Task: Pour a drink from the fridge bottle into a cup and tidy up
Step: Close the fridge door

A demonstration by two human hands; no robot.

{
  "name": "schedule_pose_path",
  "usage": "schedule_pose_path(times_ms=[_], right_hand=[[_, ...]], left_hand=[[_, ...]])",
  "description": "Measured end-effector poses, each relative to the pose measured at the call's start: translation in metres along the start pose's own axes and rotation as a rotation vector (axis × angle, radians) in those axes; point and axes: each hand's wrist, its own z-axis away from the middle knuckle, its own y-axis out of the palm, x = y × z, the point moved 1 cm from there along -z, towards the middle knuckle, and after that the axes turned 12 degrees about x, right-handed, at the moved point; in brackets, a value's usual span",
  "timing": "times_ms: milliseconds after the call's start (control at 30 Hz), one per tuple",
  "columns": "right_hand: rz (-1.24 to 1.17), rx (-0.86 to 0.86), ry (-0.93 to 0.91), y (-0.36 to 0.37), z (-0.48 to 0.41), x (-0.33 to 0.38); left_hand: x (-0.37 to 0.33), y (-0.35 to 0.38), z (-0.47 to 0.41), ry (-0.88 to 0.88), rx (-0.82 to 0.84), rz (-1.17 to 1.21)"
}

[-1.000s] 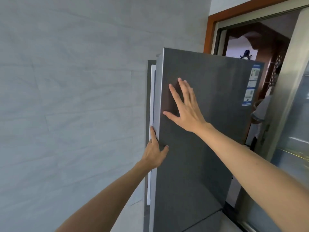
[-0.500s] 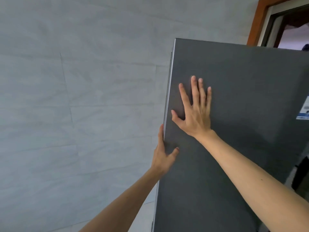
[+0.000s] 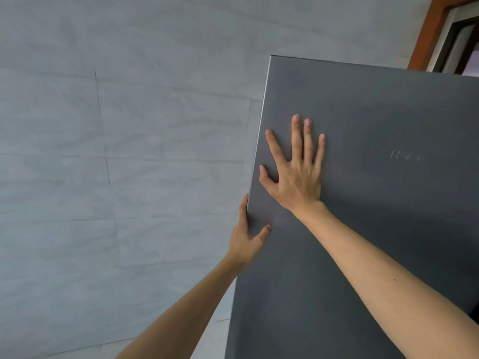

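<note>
While the right hand [image 3: 295,177] is pressing flat against the front of the dark grey fridge door [image 3: 375,242], its fingers are lying straight and fanned apart, and its thumb is stretching out toward the door's left edge. Nothing is being held in it; palm and fingers are simply bearing on the smooth panel.

Lower down, the left hand [image 3: 245,239] is gripping that same left edge. Its thumb is resting on the front face, its index finger is running up along the edge, and its other fingers are passing behind the edge, out of sight. The two hands are working apart, not touching, with the left sitting just below and to the left of the right wrist. Both forearms [image 3: 383,278] are reaching up from the bottom of the view.

The fridge door is filling the right half of the view, leaning because of the wide lens, with a thin pale strip showing along its left edge and faint raised lettering [image 3: 405,154] too blurred to read. Whether it is sitting fully closed cannot be told from this angle.

Left of the fridge, a wall [image 3: 116,151] of large pale grey tiles is taking up the remaining space. At the top right corner, a reddish-brown wooden door frame [image 3: 427,29] is bordering a dark opening.
</note>
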Motion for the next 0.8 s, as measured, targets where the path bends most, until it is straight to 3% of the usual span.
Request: schedule_pose_path(times_ms=[800], right_hand=[[0.038, 0.052, 0.031, 0.028, -0.013, -0.001]], left_hand=[[0.026, -0.002, -0.037, 0.027, 0.0, 0.003]])
